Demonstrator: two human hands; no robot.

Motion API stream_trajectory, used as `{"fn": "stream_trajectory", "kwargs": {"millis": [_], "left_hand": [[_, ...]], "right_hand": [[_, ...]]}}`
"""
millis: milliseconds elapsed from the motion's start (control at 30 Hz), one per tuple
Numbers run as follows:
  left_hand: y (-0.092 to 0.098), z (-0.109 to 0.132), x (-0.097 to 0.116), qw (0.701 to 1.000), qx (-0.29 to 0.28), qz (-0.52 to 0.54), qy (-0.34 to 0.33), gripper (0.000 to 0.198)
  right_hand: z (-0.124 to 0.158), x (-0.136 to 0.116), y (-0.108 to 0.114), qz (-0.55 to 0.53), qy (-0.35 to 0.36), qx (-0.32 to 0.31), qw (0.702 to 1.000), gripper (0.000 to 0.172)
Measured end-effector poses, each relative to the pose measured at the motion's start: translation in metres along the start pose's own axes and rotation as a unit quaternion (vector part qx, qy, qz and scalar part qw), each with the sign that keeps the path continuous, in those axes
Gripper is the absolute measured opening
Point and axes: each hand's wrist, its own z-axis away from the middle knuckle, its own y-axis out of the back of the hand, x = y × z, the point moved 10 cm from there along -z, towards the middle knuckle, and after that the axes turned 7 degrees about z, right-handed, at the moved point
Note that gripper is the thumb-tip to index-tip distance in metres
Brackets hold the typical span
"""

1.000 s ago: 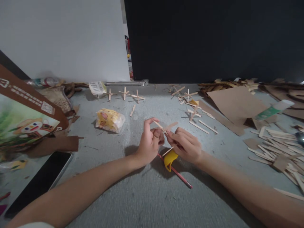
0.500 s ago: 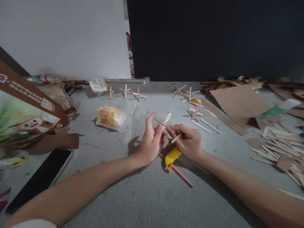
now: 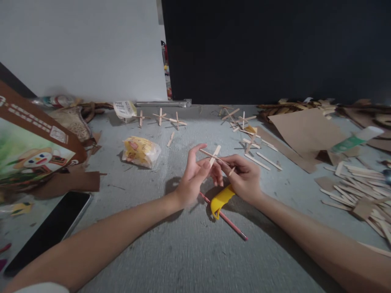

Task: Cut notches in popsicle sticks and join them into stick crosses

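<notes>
My left hand (image 3: 193,175) and my right hand (image 3: 244,177) meet over the middle of the grey table (image 3: 183,252). Together they pinch a small cross of wooden sticks (image 3: 214,155), held between their fingertips. The left thumb and fingers close on one flat stick, while the index finger points up. My right hand is curled, with another short stick end (image 3: 231,171) poking out of it. Just below the hands a yellow plastic piece (image 3: 222,199) lies on a red pencil (image 3: 227,219).
Finished stick crosses (image 3: 167,119) stand at the back, more crosses (image 3: 244,124) to the right. Loose sticks (image 3: 357,191), brown card (image 3: 305,132) and a glue tube (image 3: 356,140) fill the right side. A yellow wrapped packet (image 3: 141,151), a printed box (image 3: 33,150) and a black phone (image 3: 50,230) lie left.
The hands have lifted the sticks slightly and turned them; a flat stick now crosses the thin one between the fingertips. The left index finger has straightened upward.
</notes>
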Motion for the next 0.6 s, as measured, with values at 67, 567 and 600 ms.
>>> {"fn": "stream_trajectory", "kwargs": {"millis": [67, 567, 600], "left_hand": [[0.002, -0.001, 0.0, 1.0, 0.006, -0.003, -0.002, 0.059], [0.003, -0.004, 0.004, 0.998, 0.013, -0.055, -0.03, 0.061], [0.003, -0.004, 0.004, 0.998, 0.012, -0.057, -0.031, 0.061]], "right_hand": [[-0.001, -0.003, 0.002, 0.012, 0.014, 0.008, 1.0, 0.015], [0.002, 0.003, 0.0, 0.006, 0.021, -0.005, 1.0, 0.013], [0.002, 0.001, 0.001, 0.009, 0.03, 0.001, 1.0, 0.013]]}}
